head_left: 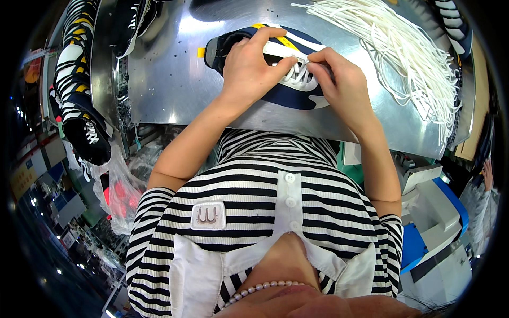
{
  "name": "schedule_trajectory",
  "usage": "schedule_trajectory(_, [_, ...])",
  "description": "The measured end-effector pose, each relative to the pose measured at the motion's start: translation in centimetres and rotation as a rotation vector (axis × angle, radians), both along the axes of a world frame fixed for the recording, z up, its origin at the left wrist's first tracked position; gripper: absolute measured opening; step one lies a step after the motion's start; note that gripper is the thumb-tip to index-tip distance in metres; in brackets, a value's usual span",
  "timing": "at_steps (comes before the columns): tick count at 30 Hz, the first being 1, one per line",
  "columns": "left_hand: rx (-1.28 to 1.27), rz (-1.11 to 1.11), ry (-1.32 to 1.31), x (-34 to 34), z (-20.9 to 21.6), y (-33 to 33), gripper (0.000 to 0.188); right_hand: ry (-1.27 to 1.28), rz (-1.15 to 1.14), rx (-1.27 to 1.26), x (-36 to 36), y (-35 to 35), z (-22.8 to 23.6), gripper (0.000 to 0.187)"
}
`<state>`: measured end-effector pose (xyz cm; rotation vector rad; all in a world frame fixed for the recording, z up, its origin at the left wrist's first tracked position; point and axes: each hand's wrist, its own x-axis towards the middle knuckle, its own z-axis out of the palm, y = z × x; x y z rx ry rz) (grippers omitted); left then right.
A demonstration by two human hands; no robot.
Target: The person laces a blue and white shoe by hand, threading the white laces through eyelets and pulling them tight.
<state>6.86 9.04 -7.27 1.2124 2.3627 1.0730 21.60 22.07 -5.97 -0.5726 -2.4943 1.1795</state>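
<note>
A navy sneaker (290, 99) with white and yellow stripes lies on the metal tabletop, its toe toward the right and its dark opening toward the left. White lacing (300, 77) crosses the shoe's throat. My left hand (249, 69) grips the shoe near the opening, some fingers hidden inside it, the index finger along the far eyelet edge and the thumb by the laces. At the eyelets beside it, my right hand (347, 85) pinches a bit of shoelace between thumb and index finger. The lace's end is hidden by the fingers.
A big heap of loose white shoelaces (395, 47) spreads over the table's right side. Shoes in a stacked row (79, 63) run along the left, with another dark shoe (132, 26) at the far left of the table. A plastic bag (124, 199) hangs below the left edge.
</note>
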Motion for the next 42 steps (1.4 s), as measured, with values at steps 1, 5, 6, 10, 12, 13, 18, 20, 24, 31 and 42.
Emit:
schedule_trajectory(1, [0.008, 0.006, -0.036, 0.0, 0.1, -0.1, 0.048, 0.005, 0.010, -0.017, -0.1, 0.0, 0.0, 0.011])
schedule_trajectory(5, [0.038, 0.014, -0.084, 0.3, 0.2, -0.3, 0.046, 0.023, 0.038, -0.061, -0.2, 0.2, -0.3, 0.013])
schedule_trajectory(6, [0.045, 0.011, -0.074, 0.4, 0.2, -0.3, 0.046, 0.027, 0.040, -0.066, -0.2, 0.2, -0.5, 0.015])
schedule_trajectory(10, [0.035, 0.031, -0.103, 0.7, 0.4, -0.3, 0.046, 0.031, 0.019, -0.179, -0.1, 0.2, -0.8, 0.021])
schedule_trajectory(12, [0.029, 0.038, -0.107, 0.6, 0.4, -0.4, 0.046, -0.022, 0.031, -0.285, 0.0, 0.4, -0.4, 0.023])
schedule_trajectory(13, [0.043, 0.032, -0.091, 0.7, 0.3, -0.4, 0.045, -0.006, 0.028, -0.269, 0.0, 0.4, -0.4, 0.024])
schedule_trajectory(18, [0.052, 0.014, -0.101, 1.2, 0.3, -0.4, 0.041, -0.031, 0.027, 0.018, -0.8, -0.1, -1.2, 0.028])
schedule_trajectory(20, [0.142, -0.057, 0.067, 1.7, -0.4, -0.3, 0.038, -0.213, 0.064, 0.180, -2.6, -0.8, -0.7, 0.028])
schedule_trajectory(24, [0.166, -0.033, -0.124, 0.9, -0.5, -0.4, 0.038, -0.268, 0.133, 0.260, -3.3, -0.2, 0.4, 0.025])
schedule_trajectory(31, [0.116, -0.080, -0.345, -0.1, -0.2, 0.2, 0.042, -0.068, 0.010, 0.033, 0.8, 0.2, 1.1, 0.018])
schedule_trajectory(42, [0.200, -0.015, -0.345, 0.7, -1.0, 2.4, 0.053, 0.196, -0.286, 0.021, -1.1, 0.6, -3.5, 0.016])
